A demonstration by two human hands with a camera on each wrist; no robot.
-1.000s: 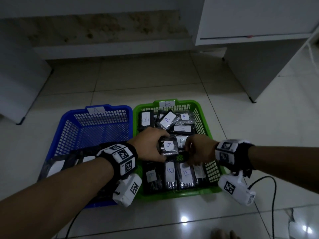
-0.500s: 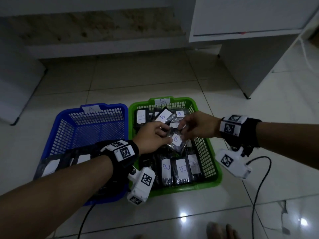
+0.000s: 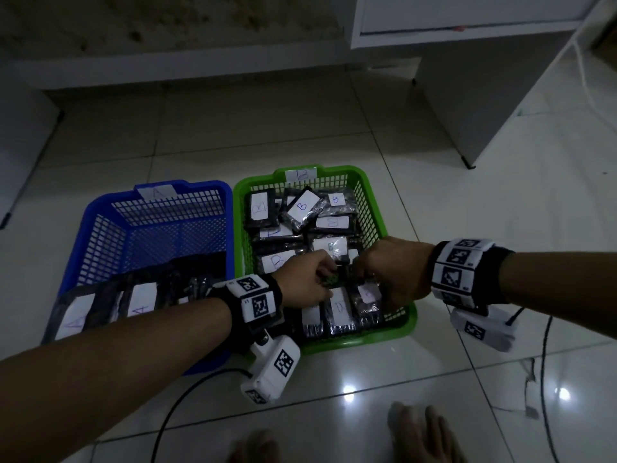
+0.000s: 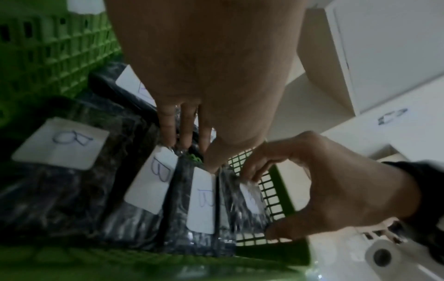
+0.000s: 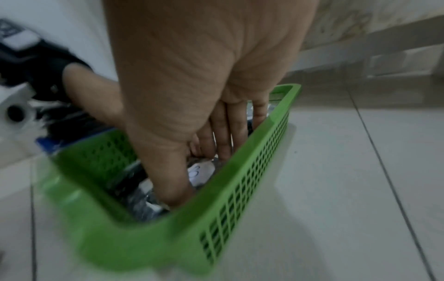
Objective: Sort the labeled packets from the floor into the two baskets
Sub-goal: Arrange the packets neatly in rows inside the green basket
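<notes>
a: while both hands sit low in the green basket, note the right hand first. its fingers and thumb are curled round the upper end of the packet standing nearest the basket's right mesh wall.

b: long axis of that packet?

a: set on edge, long axis running from the near rim toward the far wall, white label turned up toward the head camera. the letter on it is too blurred to read.

b: left hand?

a: left hand is just beside the right one, fingers straight and pointing down, tips touching the tops of the neighbouring upright packets marked b. not gripping anything that i can see.

b: other packets?

a: more b packets lie flat and overlapping toward the far end of the green basket, labels at mixed angles. blue basket, tagged a, stands touching the green one on its left; its a packets lie at the near end, partly hidden by the left forearm.

b: surroundings?

a: pale tiled floor, white cabinet at far right, black cables trailing from the wrist cameras.
</notes>
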